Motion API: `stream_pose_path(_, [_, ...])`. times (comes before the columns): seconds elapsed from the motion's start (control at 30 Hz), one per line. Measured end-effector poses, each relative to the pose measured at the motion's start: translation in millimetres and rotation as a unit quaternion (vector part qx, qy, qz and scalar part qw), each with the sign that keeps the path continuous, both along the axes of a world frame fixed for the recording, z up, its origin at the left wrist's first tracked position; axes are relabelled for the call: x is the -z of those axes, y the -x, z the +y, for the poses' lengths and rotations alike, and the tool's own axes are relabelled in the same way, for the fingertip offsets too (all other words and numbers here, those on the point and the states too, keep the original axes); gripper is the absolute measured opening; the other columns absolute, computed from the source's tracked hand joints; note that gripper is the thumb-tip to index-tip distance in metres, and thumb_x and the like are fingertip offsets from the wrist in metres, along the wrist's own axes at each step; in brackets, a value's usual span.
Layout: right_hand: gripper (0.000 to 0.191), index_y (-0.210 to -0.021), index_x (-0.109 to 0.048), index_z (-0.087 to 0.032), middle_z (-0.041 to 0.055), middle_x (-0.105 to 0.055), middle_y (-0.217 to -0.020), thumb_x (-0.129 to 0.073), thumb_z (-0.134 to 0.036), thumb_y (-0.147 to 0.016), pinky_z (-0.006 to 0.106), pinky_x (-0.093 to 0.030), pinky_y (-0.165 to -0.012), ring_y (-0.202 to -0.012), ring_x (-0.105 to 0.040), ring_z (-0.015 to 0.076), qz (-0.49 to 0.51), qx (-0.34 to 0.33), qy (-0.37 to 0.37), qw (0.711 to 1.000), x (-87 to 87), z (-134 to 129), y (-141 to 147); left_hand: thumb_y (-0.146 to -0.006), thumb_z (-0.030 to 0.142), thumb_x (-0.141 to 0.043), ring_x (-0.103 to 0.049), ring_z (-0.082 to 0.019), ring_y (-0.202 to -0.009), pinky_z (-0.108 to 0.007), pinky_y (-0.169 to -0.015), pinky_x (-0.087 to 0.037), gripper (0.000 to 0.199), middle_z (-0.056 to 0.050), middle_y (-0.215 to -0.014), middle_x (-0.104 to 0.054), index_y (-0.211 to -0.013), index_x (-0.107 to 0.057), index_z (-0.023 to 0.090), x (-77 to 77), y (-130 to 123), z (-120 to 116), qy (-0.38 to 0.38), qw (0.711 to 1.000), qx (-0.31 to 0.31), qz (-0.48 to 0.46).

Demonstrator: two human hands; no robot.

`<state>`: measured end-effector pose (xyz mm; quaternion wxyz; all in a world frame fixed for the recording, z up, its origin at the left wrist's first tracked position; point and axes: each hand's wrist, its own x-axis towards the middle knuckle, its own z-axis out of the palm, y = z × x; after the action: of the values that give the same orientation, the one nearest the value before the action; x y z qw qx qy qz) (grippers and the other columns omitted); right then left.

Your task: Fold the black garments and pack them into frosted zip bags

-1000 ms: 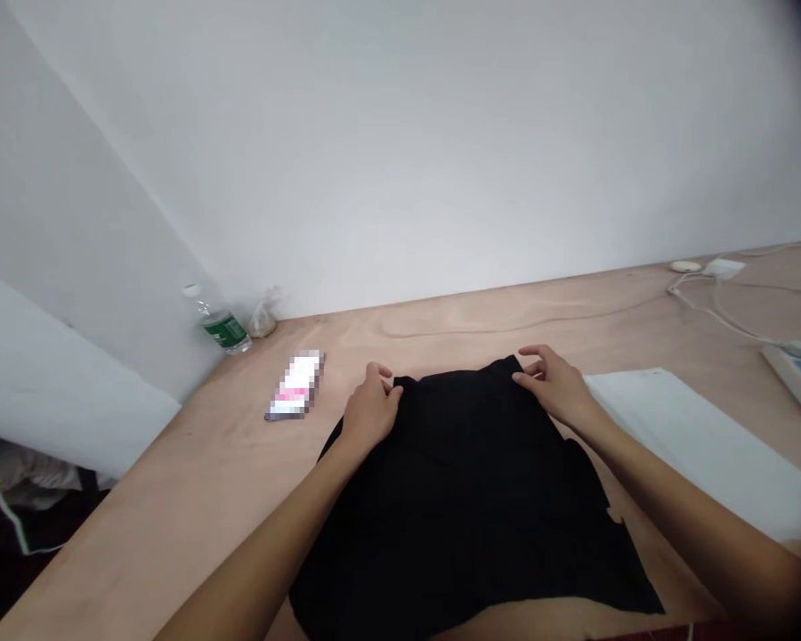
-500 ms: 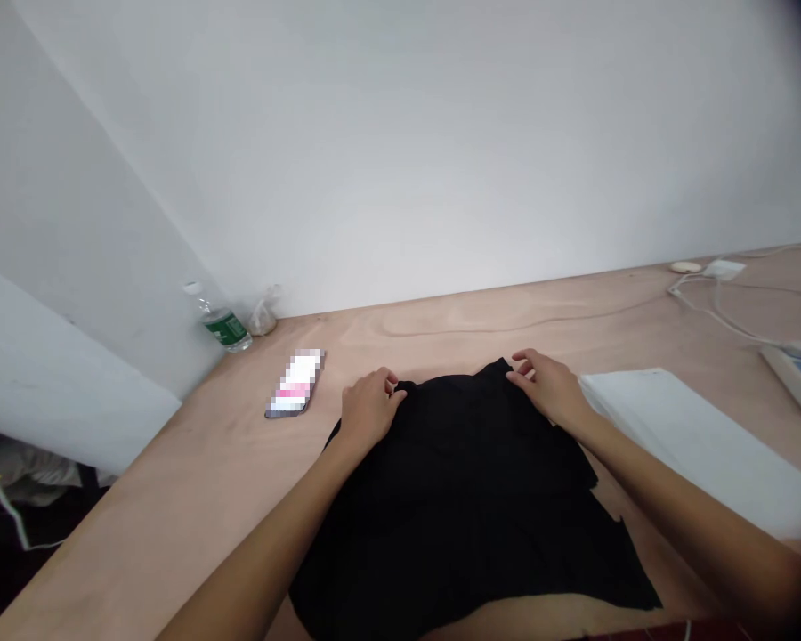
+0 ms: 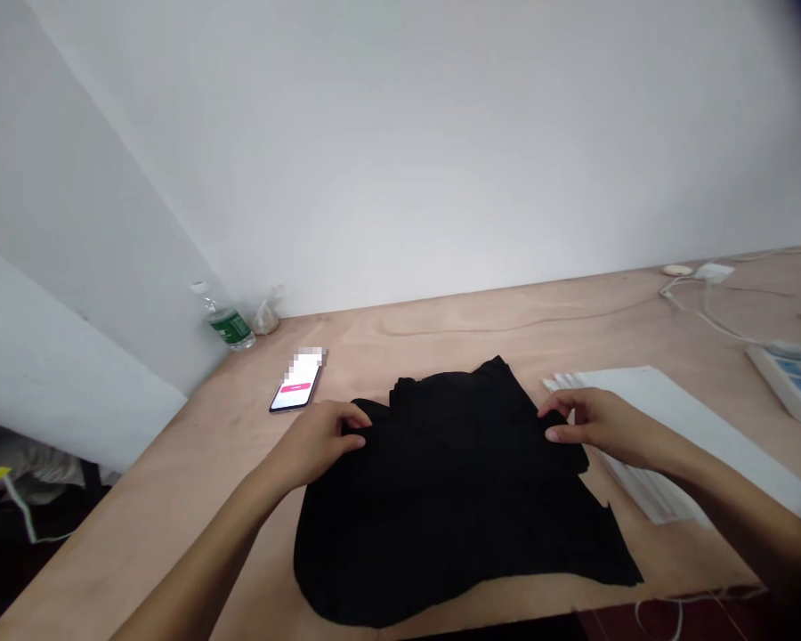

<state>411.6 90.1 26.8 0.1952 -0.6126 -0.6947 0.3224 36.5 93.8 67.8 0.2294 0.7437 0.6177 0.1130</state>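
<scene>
A black garment [image 3: 454,490] lies folded on the table, with layered edges along its far side and notches on its right. What sort of garment it is cannot be made out. My left hand [image 3: 324,436] has thumb and fingers closed on its left edge, near the upper left corner. On the opposite side, my right hand [image 3: 591,423] pinches the right edge, where a small fold of the cloth rises between finger and thumb. The cloth between both hands rests fairly flat.
The wooden table [image 3: 173,499] meets a white wall. At the back left are a phone [image 3: 297,383], a water bottle [image 3: 229,325] and a small plastic bag [image 3: 265,316]. White sheets [image 3: 660,409], a power strip [image 3: 784,378] and white cables [image 3: 694,303] lie on the right.
Both hands have left the garment's far edge, moved nearer to me and spread apart to its left and right sides. They now grip those side edges.
</scene>
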Motion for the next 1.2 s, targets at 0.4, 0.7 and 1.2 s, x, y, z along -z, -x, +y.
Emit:
stream_pose_path(0.4, [0.026,-0.061,-0.063,-0.028,0.0034,-0.06,-0.105,-0.047,-0.031,-0.081,0.033,-0.048,-0.075,-0.089,-0.059,0.0218,0.037,-0.071,-0.027,0.996,11.4,-85.3,-23.8,-0.075,0.018,-0.053,-0.055,-0.013,-0.065,-0.024,-0.061,-0.045,0.013,0.003,-0.072,-0.063,-0.072,-0.062,0.027,21.2,35.6,-117.3,0.033,0.995,0.039,-0.086])
stream_pose_path(0.7, [0.032,-0.106,-0.059,-0.024,0.0071,-0.06,-0.114,-0.033,-0.031,-0.088,0.042,-0.041,-0.093,-0.107,-0.054,0.0225,-0.034,0.012,-0.154,0.987,18.5,-72.5,68.2,-0.077,0.023,-0.057,-0.053,-0.018,-0.072,-0.03,-0.063,-0.039,0.005,-0.001,-0.077,-0.061,-0.076,-0.061,0.024,32.2,-23.6,-106.5,-0.122,0.987,0.097,0.049])
stream_pose_path(1.2, [0.034,-0.11,-0.06,-0.019,0.013,-0.067,-0.099,-0.037,-0.025,-0.086,0.044,-0.046,-0.078,-0.094,-0.061,0.03,-0.212,-0.084,-0.095,0.969,9.7,-44.9,85.3,-0.074,0.014,-0.05,-0.052,-0.02,-0.071,-0.037,-0.069,-0.03,0.011,-0.002,-0.07,-0.06,-0.072,-0.059,0.019,62.9,-46.1,-112.9,-0.198,0.954,0.104,0.2])
